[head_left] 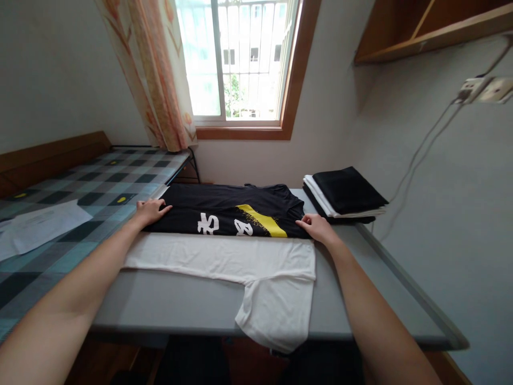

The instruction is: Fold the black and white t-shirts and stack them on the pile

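A black T-shirt [188, 206] with white lettering and a yellow stripe lies lengthwise across the grey table, its collar to the right. On its near side extends a white shirt part [192, 254], whose short sleeve [276, 310] hangs toward the table's front edge. I cannot tell whether black and white belong to one garment. My left hand [151, 213] is closed on the hem at the left end. At the collar end, my right hand [316, 227] pinches the black fabric near the shoulder.
Folded black and white clothes [344, 192] are stacked at the table's [172, 299] back right. A bed [80, 187] with checked bedding adjoins on the left, bearing papers [44, 227]. Cables [417, 155] run down the right wall from a socket [475, 90]. A shelf [433, 40] overhangs at upper right.
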`<control>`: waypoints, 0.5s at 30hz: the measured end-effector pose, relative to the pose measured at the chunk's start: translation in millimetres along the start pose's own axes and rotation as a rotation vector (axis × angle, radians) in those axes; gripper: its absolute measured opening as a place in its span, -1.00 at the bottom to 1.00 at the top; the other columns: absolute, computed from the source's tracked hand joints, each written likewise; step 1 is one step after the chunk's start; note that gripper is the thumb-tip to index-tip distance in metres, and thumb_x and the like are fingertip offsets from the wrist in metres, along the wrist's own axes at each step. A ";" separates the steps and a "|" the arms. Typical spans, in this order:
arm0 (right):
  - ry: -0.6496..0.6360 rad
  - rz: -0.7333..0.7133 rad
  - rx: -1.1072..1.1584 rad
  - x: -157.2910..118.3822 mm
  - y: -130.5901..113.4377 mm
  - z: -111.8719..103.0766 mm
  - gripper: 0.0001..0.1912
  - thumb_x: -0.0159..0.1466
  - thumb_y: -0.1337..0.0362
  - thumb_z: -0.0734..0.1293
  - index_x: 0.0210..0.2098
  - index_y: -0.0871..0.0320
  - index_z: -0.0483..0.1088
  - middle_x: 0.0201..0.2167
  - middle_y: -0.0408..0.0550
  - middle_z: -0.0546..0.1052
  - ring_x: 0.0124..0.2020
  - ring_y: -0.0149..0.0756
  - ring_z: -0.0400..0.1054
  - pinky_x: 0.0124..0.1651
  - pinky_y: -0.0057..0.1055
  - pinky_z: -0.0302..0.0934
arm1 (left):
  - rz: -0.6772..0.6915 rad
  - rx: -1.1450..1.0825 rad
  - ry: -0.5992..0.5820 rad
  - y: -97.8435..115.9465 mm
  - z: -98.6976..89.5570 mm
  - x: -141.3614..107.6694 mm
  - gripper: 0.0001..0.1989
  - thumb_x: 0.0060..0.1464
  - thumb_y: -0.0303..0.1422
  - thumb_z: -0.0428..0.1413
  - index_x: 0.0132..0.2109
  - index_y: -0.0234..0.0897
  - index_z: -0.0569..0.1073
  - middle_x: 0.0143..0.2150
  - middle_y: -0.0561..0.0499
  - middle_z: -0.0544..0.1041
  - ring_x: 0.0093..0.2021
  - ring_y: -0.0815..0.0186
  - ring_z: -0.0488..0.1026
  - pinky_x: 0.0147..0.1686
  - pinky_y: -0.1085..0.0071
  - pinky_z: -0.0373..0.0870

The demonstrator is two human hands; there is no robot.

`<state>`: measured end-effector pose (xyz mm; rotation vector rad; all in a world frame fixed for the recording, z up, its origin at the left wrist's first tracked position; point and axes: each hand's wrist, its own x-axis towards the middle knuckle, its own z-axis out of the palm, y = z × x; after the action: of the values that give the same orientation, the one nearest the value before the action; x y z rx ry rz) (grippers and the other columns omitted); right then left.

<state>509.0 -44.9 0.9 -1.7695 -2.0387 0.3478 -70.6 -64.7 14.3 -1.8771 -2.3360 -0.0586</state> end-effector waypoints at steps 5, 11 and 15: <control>-0.053 0.008 0.071 -2.0 -2.3 -6.9 -0.77 0.19 0.13 0.34 -0.44 0.18 0.50 -0.40 0.02 0.57 -0.35 -0.23 0.43 -0.31 -0.43 0.19 | -0.054 0.053 0.118 1.3 -1.1 -1.7 -0.58 0.21 -0.11 -0.09 -0.04 -0.28 0.49 0.01 -0.31 0.48 0.06 -0.12 0.35 0.00 0.04 0.15; -0.199 0.098 0.243 -6.3 11.2 -29.6 -0.78 0.07 0.22 0.44 -0.35 0.25 0.55 -0.40 0.03 0.58 -0.39 -0.26 0.43 -0.36 -0.46 0.24 | -0.016 0.053 0.155 42.2 -7.1 -1.5 -0.66 0.16 -0.30 -0.05 0.02 -0.21 0.47 0.08 -0.29 0.41 0.09 -0.12 0.29 0.01 0.00 0.16; -0.245 0.119 0.312 -7.1 17.1 -32.5 -0.76 0.08 0.23 0.44 -0.28 0.24 0.55 -0.40 0.03 0.59 -0.45 -0.31 0.41 -0.44 -0.48 0.23 | 0.137 -0.129 0.127 95.0 -13.3 2.6 -0.68 0.20 -0.20 -0.06 -0.07 -0.20 0.51 -0.02 -0.19 0.49 0.03 -0.03 0.36 0.00 0.07 0.19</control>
<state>539.9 -51.8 20.8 -1.7218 -1.9095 0.9068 22.5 -43.0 22.2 -2.0225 -2.1626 -0.3110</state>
